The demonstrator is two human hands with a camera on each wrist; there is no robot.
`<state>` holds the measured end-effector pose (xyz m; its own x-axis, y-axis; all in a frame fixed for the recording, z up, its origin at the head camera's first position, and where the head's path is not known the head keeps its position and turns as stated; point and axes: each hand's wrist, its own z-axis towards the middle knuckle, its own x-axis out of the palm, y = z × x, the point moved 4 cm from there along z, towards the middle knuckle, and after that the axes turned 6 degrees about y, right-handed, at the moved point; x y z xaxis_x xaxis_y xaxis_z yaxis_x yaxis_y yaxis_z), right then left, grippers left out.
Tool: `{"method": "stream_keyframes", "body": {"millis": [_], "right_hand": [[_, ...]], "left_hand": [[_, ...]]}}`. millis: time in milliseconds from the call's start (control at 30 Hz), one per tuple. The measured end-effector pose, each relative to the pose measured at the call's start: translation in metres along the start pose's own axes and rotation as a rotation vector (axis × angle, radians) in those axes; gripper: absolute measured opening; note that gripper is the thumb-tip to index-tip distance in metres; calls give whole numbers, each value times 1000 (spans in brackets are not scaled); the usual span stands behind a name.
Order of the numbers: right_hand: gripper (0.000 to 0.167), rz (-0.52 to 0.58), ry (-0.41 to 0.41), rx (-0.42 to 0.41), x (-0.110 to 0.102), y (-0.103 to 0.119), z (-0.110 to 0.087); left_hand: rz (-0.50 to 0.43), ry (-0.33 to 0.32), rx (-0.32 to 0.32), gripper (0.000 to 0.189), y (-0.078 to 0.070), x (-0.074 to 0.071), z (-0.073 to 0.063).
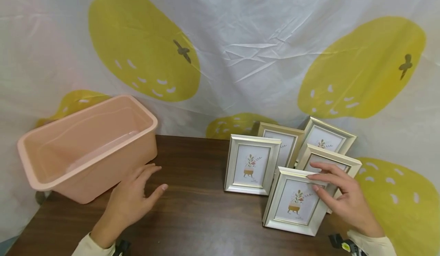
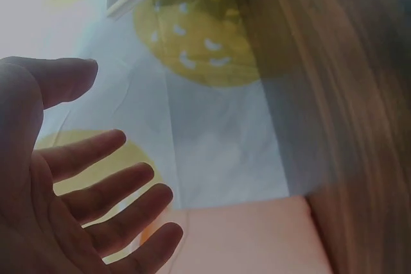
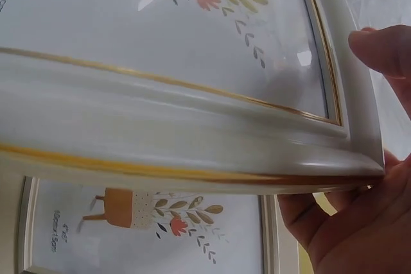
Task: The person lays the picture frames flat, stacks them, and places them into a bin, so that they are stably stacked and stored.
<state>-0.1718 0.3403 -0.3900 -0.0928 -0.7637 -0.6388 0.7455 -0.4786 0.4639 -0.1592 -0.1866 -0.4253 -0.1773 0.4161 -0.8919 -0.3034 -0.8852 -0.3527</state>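
Observation:
My right hand [image 1: 350, 198] pinches the upper right corner of a silvery-white picture frame [image 1: 297, 202], thumb at the front and fingers behind. In the right wrist view, this frame [image 3: 180, 113] fills the upper part, with a plant print under its glass and my right hand [image 3: 359, 222] at its edge. Behind it, partly covered by my fingers, leans another pale frame [image 1: 350, 164]. Over the table, just in front of a pink plastic bin [image 1: 110, 168], my left hand [image 1: 128, 202] holds nothing, its fingers loosely spread. The left wrist view shows the same hand [image 2: 83, 190] with relaxed fingers.
More picture frames stand behind: a silver one [image 1: 252, 164] at the left, a gold-toned one [image 1: 297, 133] and another [image 1: 326, 135] by the wall. A fabric backdrop with yellow fruit [image 1: 144, 46] hangs behind the dark wooden table [image 1: 206, 217].

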Motion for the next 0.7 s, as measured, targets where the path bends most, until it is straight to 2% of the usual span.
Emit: {"method": "stream_keyframes", "body": {"millis": [167, 400, 500, 700], "right_hand": [[53, -36, 47, -11, 0, 3, 0], [53, -176, 115, -23, 1, 13, 3], [53, -173, 160, -33, 1, 17, 4], [55, -97, 261, -72, 3, 24, 7]], "left_hand": [[-8, 53, -4, 56, -3, 11, -1], [-32, 92, 5, 54, -8, 23, -1], [-44, 109, 12, 52, -12, 27, -2], [-91, 134, 34, 51, -19, 35, -4]]}}
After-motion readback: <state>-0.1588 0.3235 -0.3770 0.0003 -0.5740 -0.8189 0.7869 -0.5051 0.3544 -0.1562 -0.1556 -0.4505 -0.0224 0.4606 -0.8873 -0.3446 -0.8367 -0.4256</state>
